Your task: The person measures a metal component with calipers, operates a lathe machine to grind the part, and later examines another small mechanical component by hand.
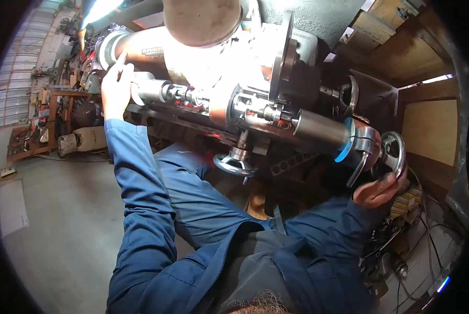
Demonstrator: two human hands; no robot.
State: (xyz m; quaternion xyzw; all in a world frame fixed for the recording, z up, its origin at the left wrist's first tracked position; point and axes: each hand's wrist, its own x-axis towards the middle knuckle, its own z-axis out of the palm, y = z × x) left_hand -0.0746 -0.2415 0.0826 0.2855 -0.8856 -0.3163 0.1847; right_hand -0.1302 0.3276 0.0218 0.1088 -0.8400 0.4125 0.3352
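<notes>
A machine with a long metal spindle spans the view ahead of me. My left hand (116, 89) is at its left end, next to a grey cylinder (153, 90). Its index finger stretches up toward an orange-brown housing (145, 49); whether it touches is hard to tell. At the right end, my right hand (378, 191) has its fingers curled on the lower rim of a chrome handwheel (402, 153). Beside that wheel are a clamp collar with a lever (357, 170), a blue ring (345, 141) and a thick steel cylinder (321, 128).
Another chrome handwheel (235, 165) hangs below the machine's middle, above my legs. A large disc (284, 57) rises behind the spindle, near a glaring bright patch. Cluttered shelves (51, 115) stand left; cables (428, 230) and tools lie at right.
</notes>
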